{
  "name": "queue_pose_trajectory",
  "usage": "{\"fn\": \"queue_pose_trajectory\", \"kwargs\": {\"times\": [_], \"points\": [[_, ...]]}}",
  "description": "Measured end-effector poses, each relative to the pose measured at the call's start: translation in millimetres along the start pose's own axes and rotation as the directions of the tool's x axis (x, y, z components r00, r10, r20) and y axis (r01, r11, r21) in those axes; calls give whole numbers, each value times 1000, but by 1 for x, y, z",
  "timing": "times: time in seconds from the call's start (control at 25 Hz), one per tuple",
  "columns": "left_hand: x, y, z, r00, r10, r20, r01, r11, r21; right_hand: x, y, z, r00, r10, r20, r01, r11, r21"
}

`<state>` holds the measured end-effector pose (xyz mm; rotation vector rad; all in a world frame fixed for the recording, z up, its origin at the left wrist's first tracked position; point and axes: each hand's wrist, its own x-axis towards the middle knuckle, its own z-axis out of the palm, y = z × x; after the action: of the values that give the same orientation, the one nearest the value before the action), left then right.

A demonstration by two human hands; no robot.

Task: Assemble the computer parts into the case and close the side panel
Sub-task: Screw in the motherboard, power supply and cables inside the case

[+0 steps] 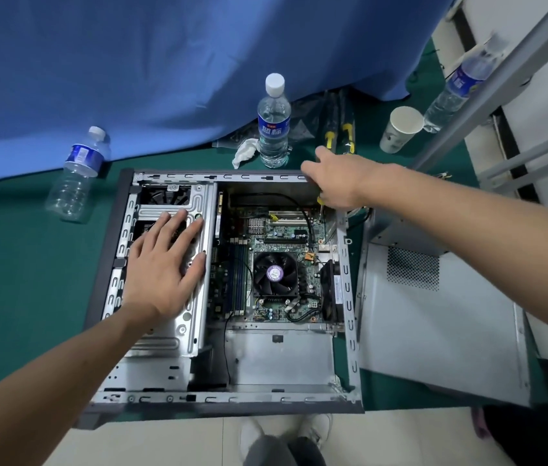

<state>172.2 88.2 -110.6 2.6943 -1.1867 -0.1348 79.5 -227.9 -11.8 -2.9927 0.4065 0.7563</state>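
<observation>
On the green table mat [23, 264] lies the open computer case [350, 297] on its side, its motherboard [276, 237] already seated with the CPU cooler fan [275, 273] near the middle. At the case's left end the left hand [161, 264] rests flat on the metal drive cage [195, 317], fingers straight and spread, seemingly steadying the chassis. Over the far right corner the right hand [336, 181] grips a screwdriver [321, 205] — only a bit of yellow handle and the thin shaft show beneath the fingers, with the tip pointing down toward the board's upper right corner beside the expansion slots. By my reading, the step in hand is fastening something there, most likely a motherboard screw, though the screw itself is too small to make out. Just beside the case on the right lies the grey side panel [434, 324], flat on the mat and not yet fitted. Next, the tip must sit square in the screw head while the left hand holds the case against any twist; after that, the bare bay at the near side of the case suggests parts still to go in before the panel can be slid on. Behind the case stand a water bottle [274, 122], a paper cup [400, 129] and more screwdrivers [339, 129]; another bottle [77, 176] lies to the left.
</observation>
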Motion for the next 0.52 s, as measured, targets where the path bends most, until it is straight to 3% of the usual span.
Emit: {"fn": "queue_pose_trajectory", "kwargs": {"times": [0.12, 0.2, 0.36, 0.44, 0.52], "points": [[1, 0, 0, 1000, 3, -4, -3, 1000, -4, -9, -6, 10, 978, 43, -203, -85, 976, -202], [1, 0, 1, 1000, 0, -3, 0, 1000, -6, -12, -16, 17, 977, 80, -196, -122, 969, -216], [1, -1, 2, 1000, -2, -9, 2, 1000, -6, -3, -3, 6, 998, 51, -29, -49, 997, 62], [1, -1, 2, 1000, -3, -7, 3, 1000, -6, -6, -2, 6, 997, 4, -81, -4, 1000, -6], [1, -1, 3, 1000, -3, -7, 3, 1000, 1, -10, -8, 13, 980, 40, -193, -72, 985, -159]]}}
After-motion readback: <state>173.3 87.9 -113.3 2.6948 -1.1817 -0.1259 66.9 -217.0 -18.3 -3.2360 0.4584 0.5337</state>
